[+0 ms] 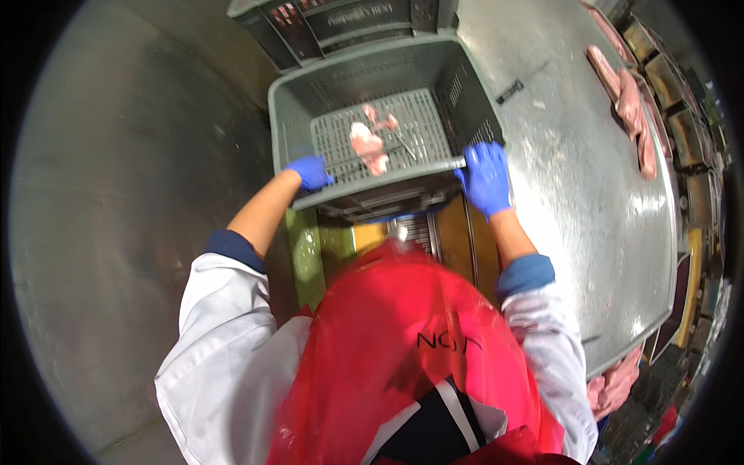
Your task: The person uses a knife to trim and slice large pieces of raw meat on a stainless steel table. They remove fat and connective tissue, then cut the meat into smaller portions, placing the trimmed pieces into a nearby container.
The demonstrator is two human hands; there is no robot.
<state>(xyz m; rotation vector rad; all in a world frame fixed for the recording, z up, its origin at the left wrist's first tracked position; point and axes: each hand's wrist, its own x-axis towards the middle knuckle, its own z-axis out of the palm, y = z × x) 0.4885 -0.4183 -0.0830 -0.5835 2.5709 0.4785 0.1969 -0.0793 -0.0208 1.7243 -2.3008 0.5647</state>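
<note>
A grey-green plastic crate (pixel 288 97) with a slotted floor stands before me, between both hands. A few pale pink pieces of raw meat (pixel 368 146) lie on its floor, beside a thin metal-looking rod (pixel 406 146). My left hand (pixel 311 172), in a blue glove, is closed around the near left corner of the rim. At the near right corner, my right hand (pixel 487 177), gloved in blue too, curls its fingers over the rim. Its thumb lies on the near side.
Behind stands another dark crate (pixel 349 27). To the right runs a metal table (pixel 573 201) with a black-handled knife (pixel 511 91) on it and long meat pieces (pixel 629 105) at its far edge. A metal wall or panel (pixel 139 232) rises on the left.
</note>
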